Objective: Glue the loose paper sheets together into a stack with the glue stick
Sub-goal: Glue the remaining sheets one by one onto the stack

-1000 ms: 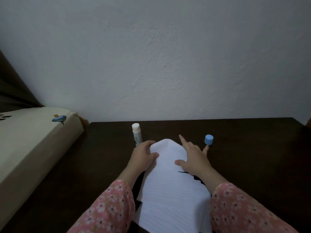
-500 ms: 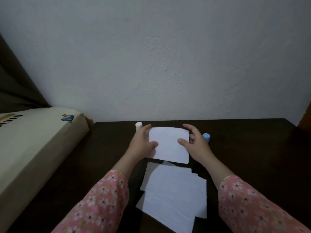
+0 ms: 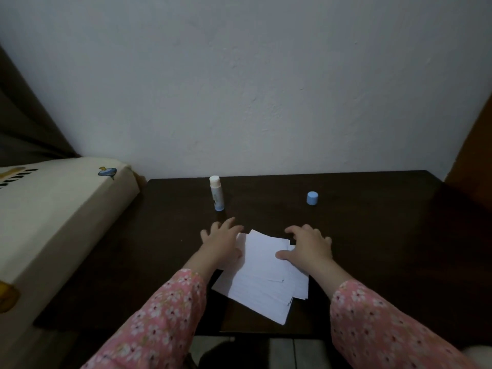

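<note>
We identify a home bedroom: a dark wooden table [image 3: 372, 235] set against a plain plastered wall [image 3: 266, 89], beside a mattress [image 3: 53, 222] in a cream sheet printed with a spinning-top motif.

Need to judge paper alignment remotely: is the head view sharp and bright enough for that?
Head view: dim, no glare; left hand motion-blurred, right hand slightly soft; white paper sheets stand out against the dark table, edges readable; wide-angle bends the frame's edges.

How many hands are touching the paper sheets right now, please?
2. The left hand rests on the left edge of the paper sheets, and the right hand rests on their right edge. Neither holds the glue stick.
</note>
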`<action>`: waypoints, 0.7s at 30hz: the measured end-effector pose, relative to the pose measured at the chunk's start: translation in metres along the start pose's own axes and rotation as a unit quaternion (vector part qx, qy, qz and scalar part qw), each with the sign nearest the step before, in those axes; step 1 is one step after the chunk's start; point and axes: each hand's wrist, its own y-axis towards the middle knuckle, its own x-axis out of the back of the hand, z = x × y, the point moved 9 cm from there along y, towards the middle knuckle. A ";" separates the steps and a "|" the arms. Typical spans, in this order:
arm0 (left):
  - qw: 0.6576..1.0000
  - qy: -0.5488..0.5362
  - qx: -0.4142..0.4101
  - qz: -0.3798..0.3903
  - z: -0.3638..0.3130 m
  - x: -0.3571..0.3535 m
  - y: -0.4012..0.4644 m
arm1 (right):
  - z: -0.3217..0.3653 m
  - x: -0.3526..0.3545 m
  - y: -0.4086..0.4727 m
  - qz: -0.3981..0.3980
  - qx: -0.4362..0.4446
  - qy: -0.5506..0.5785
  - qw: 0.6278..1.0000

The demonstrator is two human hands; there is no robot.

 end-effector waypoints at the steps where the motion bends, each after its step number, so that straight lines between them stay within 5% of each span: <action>1: 1.000 -0.002 -0.025 0.002 -0.006 0.001 0.000 | 0.002 0.003 -0.004 -0.017 0.018 0.013 1.000; 3: 0.997 -0.028 -0.073 0.015 -0.021 0.000 0.002 | 0.010 0.004 -0.014 -0.018 0.071 0.043 0.996; 9: 0.990 0.022 -0.112 0.089 -0.046 -0.014 0.009 | 0.017 -0.027 -0.052 0.186 0.147 -0.045 0.970; 21: 0.998 -0.005 0.067 -0.001 -0.009 -0.012 -0.002 | -0.010 0.004 -0.023 0.067 0.068 -0.048 0.994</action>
